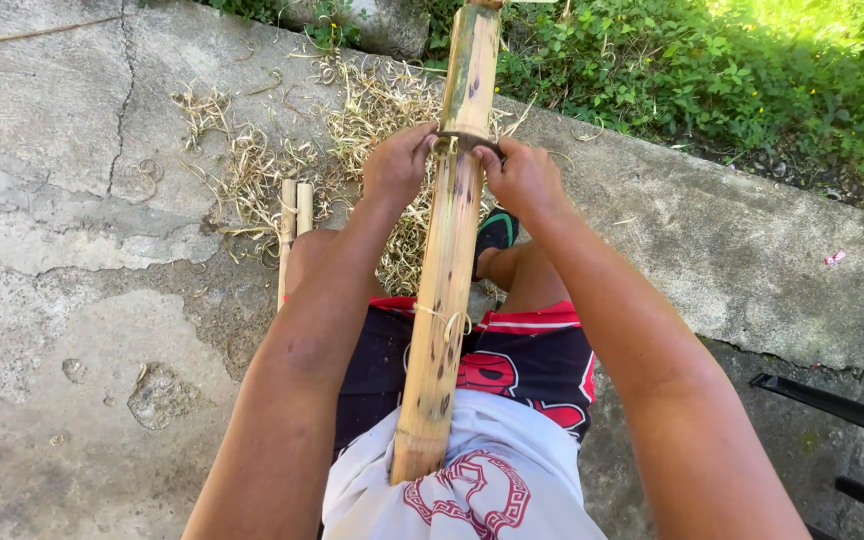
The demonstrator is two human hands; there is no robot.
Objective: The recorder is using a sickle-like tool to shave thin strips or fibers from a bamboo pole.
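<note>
- Bamboo pole [445, 270] lies lengthwise away from us, its near cut end braced against our belly over the white shirt [492, 480], its far end running out of the top of the view above the concrete ground [72, 300].
- We hold a thin curved blade [468, 141] across the pole at a node far up its length; our left hand [397, 163] has its fingers curled shut on the blade's left end, and our right hand [524, 178] is closed the same way on the right end.
- We judge the pole stiff and hard, light for its length since it is likely hollow, and not fragile; it should take firm pressure without bending.
- Its skin looks smooth and mottled with dark spots, so we expect it to be slippery under bare palms; the ridged nodes seem the surest places to grip.
- Scraped stretches may leave splinters and sharp fibres, so we would keep our fingers off raw edges.
- Curled shavings [352, 130] lie heaped on the ground beyond our knees, and two short bamboo pieces [294, 215] lie to the left near them.
- Green plants [712, 80] grow far right, past the concrete edge.
</note>
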